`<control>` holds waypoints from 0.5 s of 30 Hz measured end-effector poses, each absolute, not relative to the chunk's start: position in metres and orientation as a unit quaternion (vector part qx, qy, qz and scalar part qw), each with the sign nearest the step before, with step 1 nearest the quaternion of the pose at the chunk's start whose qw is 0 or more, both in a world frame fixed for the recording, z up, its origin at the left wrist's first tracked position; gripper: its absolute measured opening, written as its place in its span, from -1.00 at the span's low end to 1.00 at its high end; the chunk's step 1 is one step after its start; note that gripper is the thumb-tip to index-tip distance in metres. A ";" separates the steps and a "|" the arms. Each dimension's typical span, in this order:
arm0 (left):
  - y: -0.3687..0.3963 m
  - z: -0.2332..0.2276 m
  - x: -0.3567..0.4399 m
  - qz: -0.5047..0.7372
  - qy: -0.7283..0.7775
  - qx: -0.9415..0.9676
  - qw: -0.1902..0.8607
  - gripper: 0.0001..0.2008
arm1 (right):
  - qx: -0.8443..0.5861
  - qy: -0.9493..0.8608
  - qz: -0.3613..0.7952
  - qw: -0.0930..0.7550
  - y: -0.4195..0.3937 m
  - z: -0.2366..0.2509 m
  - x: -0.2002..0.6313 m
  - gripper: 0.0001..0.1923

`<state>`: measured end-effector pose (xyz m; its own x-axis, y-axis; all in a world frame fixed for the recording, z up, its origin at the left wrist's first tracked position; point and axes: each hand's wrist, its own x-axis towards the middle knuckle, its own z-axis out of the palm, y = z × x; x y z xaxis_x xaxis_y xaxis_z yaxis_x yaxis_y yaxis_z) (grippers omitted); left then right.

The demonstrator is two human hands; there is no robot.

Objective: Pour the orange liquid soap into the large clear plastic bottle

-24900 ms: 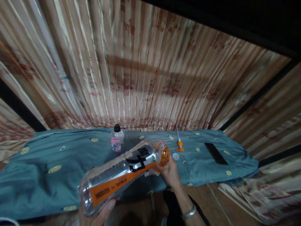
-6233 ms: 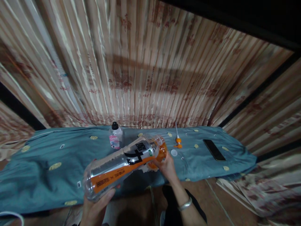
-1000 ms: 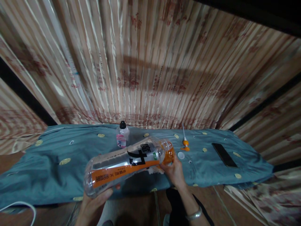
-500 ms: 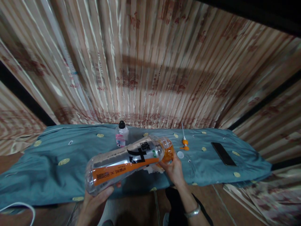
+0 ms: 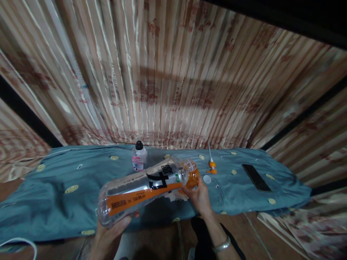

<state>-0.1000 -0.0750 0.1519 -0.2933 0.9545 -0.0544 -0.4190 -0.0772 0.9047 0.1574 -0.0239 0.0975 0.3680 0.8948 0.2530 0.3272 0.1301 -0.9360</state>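
Observation:
My left hand (image 5: 114, 231) is wrapped round the base of a large clear plastic bottle (image 5: 141, 187) with a silver and orange label. The bottle lies tilted nearly level, its neck pointing right. My right hand (image 5: 200, 196) grips a small orange see-through bottle (image 5: 193, 176) at that neck end. The two mouths overlap in view; whether they touch I cannot tell. Beneath them a crumpled white tissue (image 5: 175, 196) lies on the cloth, partly covered. An orange pump head (image 5: 212, 167) with a pale tube and a round white cap (image 5: 207, 179) lie right of my right hand.
A bottle with a black cap and pink label (image 5: 139, 157) stands behind the large bottle. A black phone (image 5: 256, 177) lies at the right on the teal patterned cloth (image 5: 62, 202). Curtains (image 5: 173, 72) hang behind, and a white cable (image 5: 24, 239) crosses the lower left.
Both hands hold the same bottles in nearly the same pose. The view has shifted slightly, and the large bottle is tilted much as before.

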 end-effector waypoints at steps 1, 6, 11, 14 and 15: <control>-0.075 0.152 -0.100 0.671 0.442 0.304 0.512 -0.32 | -0.607 -0.503 0.255 0.560 -0.024 0.097 0.158 -0.41; -0.074 0.149 -0.102 0.670 0.433 0.325 0.508 -0.48 | -0.612 -0.516 0.242 0.549 -0.024 0.095 0.159 -0.42; -0.076 0.147 -0.103 0.671 0.447 0.304 0.508 -0.58 | -0.607 -0.513 0.245 0.556 -0.025 0.095 0.159 -0.45; -0.076 0.146 -0.103 0.670 0.451 0.295 0.511 -0.56 | -0.603 -0.515 0.250 0.556 -0.025 0.097 0.158 -0.40; -0.076 0.146 -0.103 0.670 0.451 0.294 0.511 -0.56 | -0.602 -0.516 0.251 0.556 -0.025 0.097 0.158 -0.38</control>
<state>-0.1033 -0.0763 0.1462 -0.3042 0.9502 -0.0674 -0.4193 -0.0700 0.9051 0.1584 -0.0246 0.0971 0.3430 0.8993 0.2713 0.3424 0.1492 -0.9276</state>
